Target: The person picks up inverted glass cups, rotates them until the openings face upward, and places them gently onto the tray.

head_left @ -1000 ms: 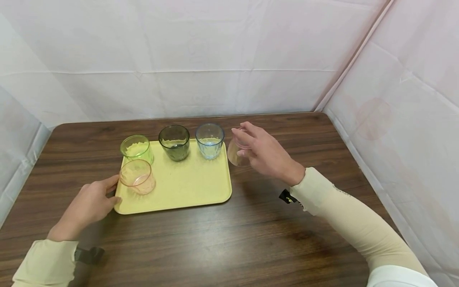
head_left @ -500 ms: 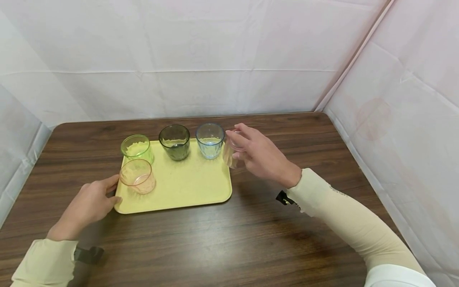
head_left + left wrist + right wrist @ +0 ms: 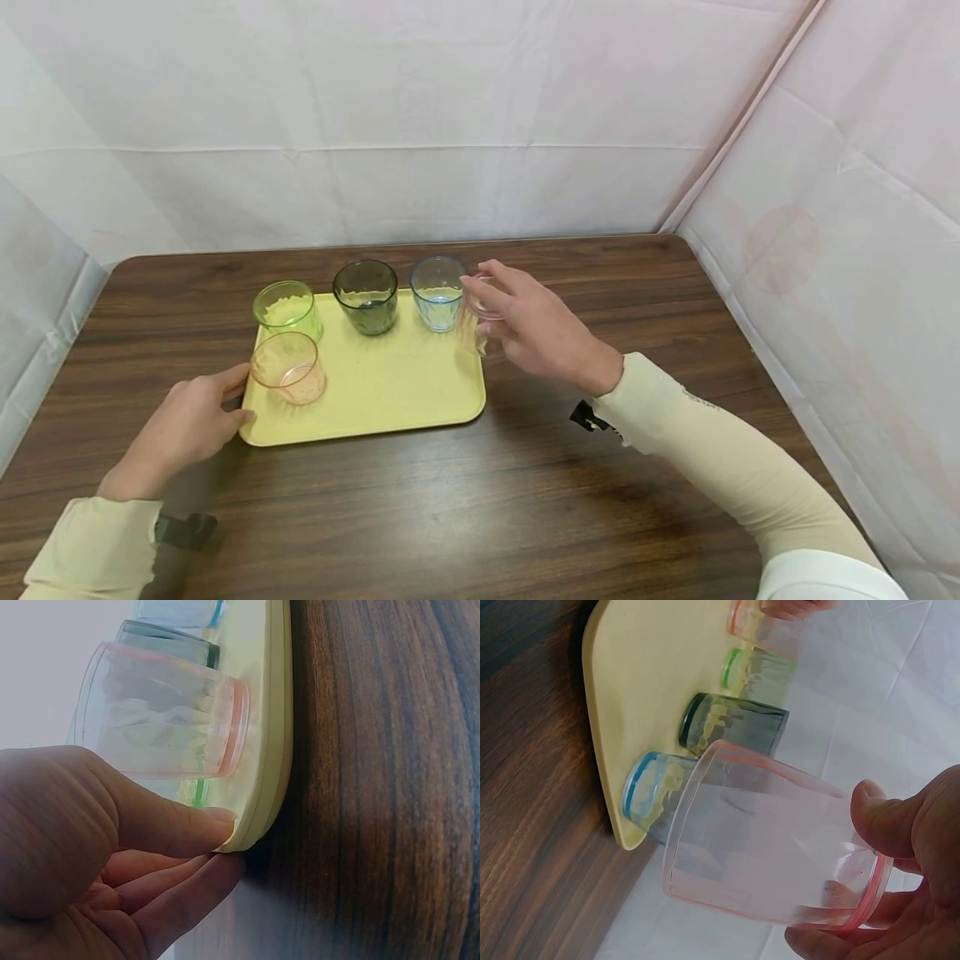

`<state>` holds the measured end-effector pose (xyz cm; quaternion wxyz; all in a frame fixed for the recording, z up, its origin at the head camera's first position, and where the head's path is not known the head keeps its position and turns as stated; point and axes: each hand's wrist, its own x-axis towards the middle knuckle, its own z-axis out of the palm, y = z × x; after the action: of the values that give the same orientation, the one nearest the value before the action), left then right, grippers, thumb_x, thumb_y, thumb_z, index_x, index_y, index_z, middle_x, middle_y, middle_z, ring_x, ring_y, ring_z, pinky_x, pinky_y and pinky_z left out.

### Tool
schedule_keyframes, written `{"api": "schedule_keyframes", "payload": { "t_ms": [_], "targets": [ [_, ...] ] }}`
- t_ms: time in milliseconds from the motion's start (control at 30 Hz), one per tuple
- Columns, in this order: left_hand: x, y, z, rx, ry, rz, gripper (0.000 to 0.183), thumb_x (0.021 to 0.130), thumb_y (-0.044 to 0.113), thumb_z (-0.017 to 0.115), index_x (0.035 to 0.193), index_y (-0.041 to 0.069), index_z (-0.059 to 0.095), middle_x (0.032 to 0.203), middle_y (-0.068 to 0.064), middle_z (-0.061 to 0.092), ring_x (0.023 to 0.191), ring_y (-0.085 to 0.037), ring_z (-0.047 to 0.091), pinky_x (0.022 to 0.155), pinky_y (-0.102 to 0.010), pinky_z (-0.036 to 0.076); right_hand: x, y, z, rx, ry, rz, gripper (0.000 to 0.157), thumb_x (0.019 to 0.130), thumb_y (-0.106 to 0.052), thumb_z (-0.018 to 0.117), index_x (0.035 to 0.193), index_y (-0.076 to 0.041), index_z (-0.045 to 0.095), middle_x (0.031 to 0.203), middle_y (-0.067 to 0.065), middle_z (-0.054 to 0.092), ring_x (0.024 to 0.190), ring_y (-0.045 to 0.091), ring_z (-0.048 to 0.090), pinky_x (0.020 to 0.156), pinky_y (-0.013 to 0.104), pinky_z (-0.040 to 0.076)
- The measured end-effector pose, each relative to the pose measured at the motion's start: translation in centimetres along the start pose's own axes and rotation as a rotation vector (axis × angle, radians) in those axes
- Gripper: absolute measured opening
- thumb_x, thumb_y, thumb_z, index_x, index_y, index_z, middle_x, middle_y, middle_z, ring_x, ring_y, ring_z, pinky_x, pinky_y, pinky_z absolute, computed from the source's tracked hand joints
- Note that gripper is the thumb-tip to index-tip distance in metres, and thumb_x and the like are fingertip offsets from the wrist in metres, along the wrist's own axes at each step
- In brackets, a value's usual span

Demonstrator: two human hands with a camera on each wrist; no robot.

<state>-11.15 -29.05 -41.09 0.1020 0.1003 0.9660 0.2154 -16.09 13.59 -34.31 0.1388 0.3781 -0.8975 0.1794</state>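
Observation:
My left hand [image 3: 180, 421] pinches the front left edge of a yellow tray [image 3: 401, 387], thumb on top and fingers below in the left wrist view. My right hand [image 3: 543, 333] grips a clear pinkish cup [image 3: 765, 840] around its base. This cup is upside down, rim lowest, and overlaps the tray's right back corner in the head view. Just left of it, a clear blue cup [image 3: 438, 300] stands upright on the tray. A dark grey-green cup [image 3: 367, 304], a light green cup [image 3: 288, 315] and an orange-tinted cup [image 3: 291, 379] stand upright further left, the last nearest my left hand.
The tray lies on a dark wood-grain table [image 3: 480, 517]. White cloth walls [image 3: 420, 125] rise behind the table and along both sides.
My right hand has carried the upside-down pinkish cup leftward, from beside the tray to over its right edge. My left hand, the tray and the upright cups have stayed put.

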Motion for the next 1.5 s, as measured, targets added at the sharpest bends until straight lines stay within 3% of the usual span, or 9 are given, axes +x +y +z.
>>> {"api": "schedule_keyframes", "payload": {
  "t_ms": [733,867,1100,1300,1500],
  "targets": [
    [-0.1,-0.2,-0.2,0.008,0.007,-0.002,0.071,0.091,0.009,0.074,0.147,-0.020,0.042,0.140,-0.039,0.054,0.122,-0.055,0.062,0.097,-0.068,0.052,0.9,-1.6,0.5,0.022,-0.013,-0.048,0.052,0.093,-0.008,0.076,0.142,-0.004,0.060,0.134,0.016,0.059,0.112,0.032,0.063,0.102,0.043,0.052],
    [-0.2,-0.3,-0.2,0.003,0.006,-0.001,0.072,0.091,0.010,0.074,0.148,-0.019,0.041,0.141,-0.040,0.052,0.123,-0.055,0.061,0.097,-0.068,0.052,1.0,-1.8,0.7,0.025,-0.017,-0.049,0.052,0.094,-0.008,0.075,0.143,-0.004,0.060,0.137,0.018,0.058,0.117,0.034,0.063,0.106,0.045,0.052],
    [-0.3,-0.2,-0.6,0.006,0.019,0.000,0.071,0.092,0.011,0.074,0.147,-0.019,0.042,0.136,-0.039,0.058,0.121,-0.056,0.062,0.096,-0.069,0.052,1.3,-2.3,0.8,0.053,-0.027,-0.053,0.052,0.095,-0.010,0.074,0.145,-0.004,0.059,0.138,0.017,0.057,0.116,0.032,0.062,0.104,0.043,0.052],
    [-0.4,-0.3,-0.9,-0.003,0.015,0.006,0.070,0.093,0.011,0.073,0.148,-0.020,0.041,0.137,-0.040,0.056,0.119,-0.054,0.064,0.093,-0.066,0.056,1.5,-2.7,0.8,0.054,-0.037,-0.058,0.053,0.096,-0.012,0.074,0.146,-0.004,0.058,0.140,0.017,0.057,0.120,0.032,0.061,0.109,0.043,0.050],
    [-0.4,-0.2,-1.2,-0.007,0.012,0.010,0.072,0.094,0.012,0.073,0.148,-0.020,0.040,0.137,-0.041,0.055,0.116,-0.053,0.066,0.092,-0.064,0.057,1.8,-3.0,1.0,0.055,-0.034,-0.072,0.054,0.095,-0.012,0.075,0.146,-0.005,0.057,0.138,0.015,0.057,0.114,0.029,0.061,0.105,0.041,0.052]
  ]
}}
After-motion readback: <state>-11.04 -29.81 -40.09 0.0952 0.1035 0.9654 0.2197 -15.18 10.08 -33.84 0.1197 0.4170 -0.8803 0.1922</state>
